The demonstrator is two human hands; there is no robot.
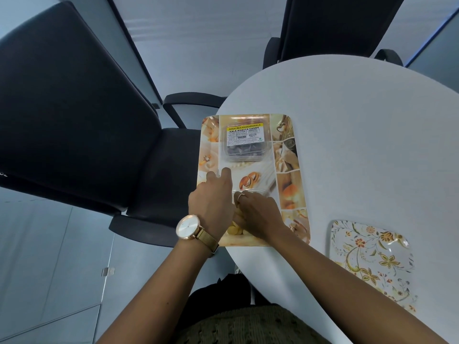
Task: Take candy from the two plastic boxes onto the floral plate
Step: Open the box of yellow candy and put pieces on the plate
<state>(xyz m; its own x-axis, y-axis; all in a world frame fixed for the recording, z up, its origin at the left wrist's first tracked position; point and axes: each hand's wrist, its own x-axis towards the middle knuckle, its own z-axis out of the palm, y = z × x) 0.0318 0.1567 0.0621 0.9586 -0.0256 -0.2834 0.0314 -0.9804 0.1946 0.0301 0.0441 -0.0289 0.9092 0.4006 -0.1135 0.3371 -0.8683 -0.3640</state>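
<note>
A patterned rectangular tray (288,175) lies on the white table. At its far end sits a closed clear plastic box (244,141) of dark candy with a yellow label. At the near end a second clear box (250,193) with yellow candy (233,229) is mostly hidden under my hands. My left hand (211,197), with a watch on the wrist, presses on the left side of that box, fingers closed around its lid edge. My right hand (258,213), wearing a ring, reaches down into the box among the yellow candy. The empty floral plate (372,259) lies on the table to the right.
The round white table (360,145) has its edge just under the tray's left side. A black office chair (74,115) stands to the left, another (335,28) at the far side. My lap shows below.
</note>
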